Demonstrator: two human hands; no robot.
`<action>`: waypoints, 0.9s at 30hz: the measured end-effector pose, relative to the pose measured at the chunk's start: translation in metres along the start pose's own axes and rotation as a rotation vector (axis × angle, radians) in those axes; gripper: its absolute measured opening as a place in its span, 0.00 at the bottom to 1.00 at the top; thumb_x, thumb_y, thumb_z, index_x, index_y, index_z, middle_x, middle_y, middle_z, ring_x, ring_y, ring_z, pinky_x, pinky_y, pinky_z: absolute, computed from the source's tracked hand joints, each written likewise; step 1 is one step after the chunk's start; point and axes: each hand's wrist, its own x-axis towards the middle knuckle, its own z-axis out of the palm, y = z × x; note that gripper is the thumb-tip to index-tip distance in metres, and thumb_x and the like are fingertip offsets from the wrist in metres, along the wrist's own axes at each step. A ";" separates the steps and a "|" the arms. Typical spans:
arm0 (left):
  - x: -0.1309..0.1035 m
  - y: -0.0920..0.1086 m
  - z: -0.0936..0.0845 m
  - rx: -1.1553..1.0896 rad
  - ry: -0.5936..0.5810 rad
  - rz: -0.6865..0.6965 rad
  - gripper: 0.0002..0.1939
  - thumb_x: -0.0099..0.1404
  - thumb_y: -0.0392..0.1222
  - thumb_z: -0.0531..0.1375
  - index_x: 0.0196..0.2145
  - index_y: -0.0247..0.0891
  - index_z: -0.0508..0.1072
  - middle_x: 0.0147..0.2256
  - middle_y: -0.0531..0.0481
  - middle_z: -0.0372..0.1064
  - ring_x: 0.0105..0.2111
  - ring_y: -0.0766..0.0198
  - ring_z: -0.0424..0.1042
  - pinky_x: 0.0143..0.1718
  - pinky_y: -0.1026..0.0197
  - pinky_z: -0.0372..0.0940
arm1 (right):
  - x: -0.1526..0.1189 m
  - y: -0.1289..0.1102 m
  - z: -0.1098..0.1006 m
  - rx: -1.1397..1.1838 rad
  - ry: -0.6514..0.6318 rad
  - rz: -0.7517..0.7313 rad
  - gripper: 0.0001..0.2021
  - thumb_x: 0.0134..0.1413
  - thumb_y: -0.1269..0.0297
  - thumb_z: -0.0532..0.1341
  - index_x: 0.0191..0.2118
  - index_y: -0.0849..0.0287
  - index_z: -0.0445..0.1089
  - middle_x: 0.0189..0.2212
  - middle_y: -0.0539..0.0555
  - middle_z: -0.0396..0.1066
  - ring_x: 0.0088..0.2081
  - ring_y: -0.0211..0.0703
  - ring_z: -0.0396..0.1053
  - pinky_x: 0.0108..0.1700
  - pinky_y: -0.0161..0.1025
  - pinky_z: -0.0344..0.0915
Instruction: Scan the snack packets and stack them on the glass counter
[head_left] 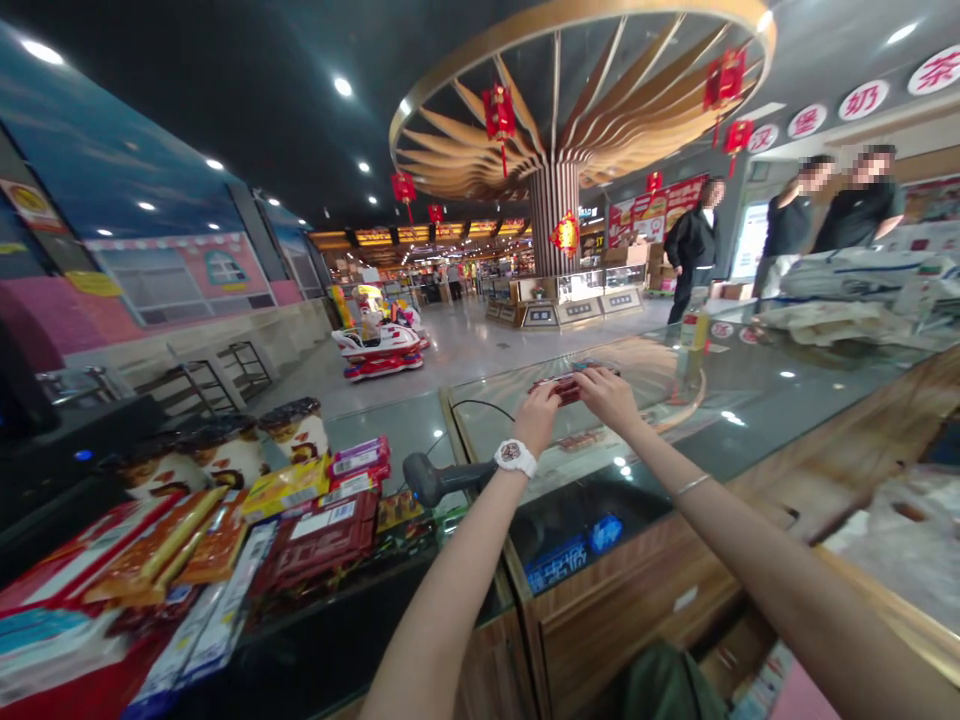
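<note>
A small dark red packet point(568, 390) is held up between both hands above the glass counter point(652, 480). My left hand point(538, 412), with a white watch on its wrist, closes on the packet's left end. The right end is gripped by my right hand point(604, 398), which has a thin bracelet on the forearm. Just left of my left wrist lies a black barcode scanner point(442, 482). Several snack packs are heaped at the left, among them a brown pack point(322, 540), a yellow pack point(286, 488) and a purple-red pack point(360, 458).
Several patterned cups point(296, 430) stand behind the snacks. Plastic bags point(855, 290) are piled on the counter at the right. Beyond it stand a person in black point(694, 245) and two more people at the right. A kiddie ride point(381, 345) is on the floor.
</note>
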 end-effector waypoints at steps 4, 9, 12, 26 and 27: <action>0.014 -0.006 0.020 -0.024 -0.018 -0.074 0.17 0.68 0.27 0.49 0.47 0.32 0.74 0.57 0.40 0.67 0.57 0.56 0.67 0.57 0.51 0.67 | 0.006 0.012 0.019 0.031 -0.020 -0.010 0.15 0.61 0.73 0.53 0.46 0.55 0.74 0.46 0.58 0.74 0.46 0.49 0.66 0.49 0.43 0.63; 0.023 -0.012 0.041 0.052 -0.032 -0.035 0.21 0.67 0.25 0.48 0.54 0.29 0.69 0.61 0.38 0.61 0.64 0.56 0.58 0.63 0.52 0.60 | 0.008 0.029 0.041 0.094 -0.033 -0.013 0.14 0.60 0.73 0.54 0.45 0.55 0.75 0.52 0.57 0.73 0.51 0.50 0.66 0.58 0.49 0.60; 0.027 -0.015 0.052 0.093 -0.096 -0.035 0.24 0.67 0.26 0.47 0.59 0.29 0.64 0.65 0.39 0.55 0.67 0.56 0.51 0.64 0.51 0.60 | 0.006 0.034 0.049 0.086 -0.087 0.012 0.18 0.58 0.75 0.53 0.49 0.55 0.74 0.59 0.56 0.68 0.59 0.52 0.62 0.65 0.55 0.52; 0.014 -0.013 0.081 0.094 -0.263 -0.122 0.25 0.71 0.39 0.48 0.64 0.38 0.60 0.69 0.46 0.48 0.68 0.48 0.49 0.66 0.40 0.52 | -0.015 0.035 0.082 0.140 -0.441 0.175 0.30 0.50 0.74 0.55 0.61 0.55 0.64 0.69 0.58 0.49 0.68 0.58 0.49 0.65 0.65 0.47; 0.014 -0.013 0.082 0.081 -0.253 -0.128 0.25 0.71 0.39 0.48 0.64 0.38 0.61 0.69 0.46 0.48 0.68 0.48 0.50 0.66 0.40 0.52 | -0.015 0.036 0.082 0.156 -0.432 0.192 0.29 0.50 0.74 0.55 0.60 0.56 0.65 0.69 0.59 0.50 0.68 0.57 0.50 0.65 0.65 0.48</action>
